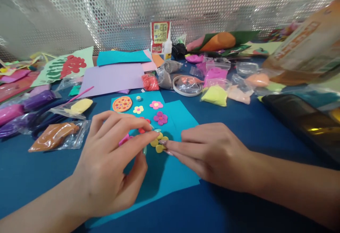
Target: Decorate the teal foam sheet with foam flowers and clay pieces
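Observation:
Both my hands meet over a turquoise paper sheet (170, 176) on the blue table. My left hand (111, 162) hovers with its fingers curled and its fingertips pinched near a small yellow clay flower (158, 143); a pink clay piece (124, 139) shows just under its fingers. My right hand (209, 151) lies low on the sheet, fingers stretched together, their tips touching the yellow flower. Farther up the sheet sit a pizza-like orange clay disc (122, 103), a pink flower (156, 104), a purple flower (160, 118) and a pale yellow flower (138, 109).
Bags of coloured clay lie around: orange-brown (53, 136), yellow (79, 106), purple (39, 100), lime (215, 95), red (150, 82). A tape roll (187, 85), a glue bottle (160, 41) and a lilac sheet (113, 77) sit behind. A dark tray (305, 123) is at right.

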Available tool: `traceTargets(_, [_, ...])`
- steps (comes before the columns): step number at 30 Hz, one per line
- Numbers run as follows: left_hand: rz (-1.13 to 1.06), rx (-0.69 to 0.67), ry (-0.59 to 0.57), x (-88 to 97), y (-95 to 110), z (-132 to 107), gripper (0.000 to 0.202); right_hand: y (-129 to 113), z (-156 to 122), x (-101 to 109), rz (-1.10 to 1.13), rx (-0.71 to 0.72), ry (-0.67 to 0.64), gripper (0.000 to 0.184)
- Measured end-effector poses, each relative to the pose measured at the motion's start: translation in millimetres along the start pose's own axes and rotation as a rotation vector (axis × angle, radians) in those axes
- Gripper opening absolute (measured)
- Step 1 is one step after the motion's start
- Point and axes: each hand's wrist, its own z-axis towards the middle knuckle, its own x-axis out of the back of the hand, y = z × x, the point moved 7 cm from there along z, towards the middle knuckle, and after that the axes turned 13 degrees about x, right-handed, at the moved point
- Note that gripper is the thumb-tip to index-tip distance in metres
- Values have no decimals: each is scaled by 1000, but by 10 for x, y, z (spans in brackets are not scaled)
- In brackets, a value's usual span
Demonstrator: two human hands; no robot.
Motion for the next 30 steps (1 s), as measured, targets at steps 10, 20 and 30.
traceTargets(10, [12, -16, -22, -6, 45, 2, 26, -95, 35, -14, -52, 31, -116, 27])
traceTargets(20, [-3, -4, -32, -12, 11, -8, 30, -60, 22, 37, -50, 6, -18, 31])
traceTargets(30, [-23, 9, 8, 35, 27, -4, 30, -114, 41, -21, -74, 44, -90, 26])
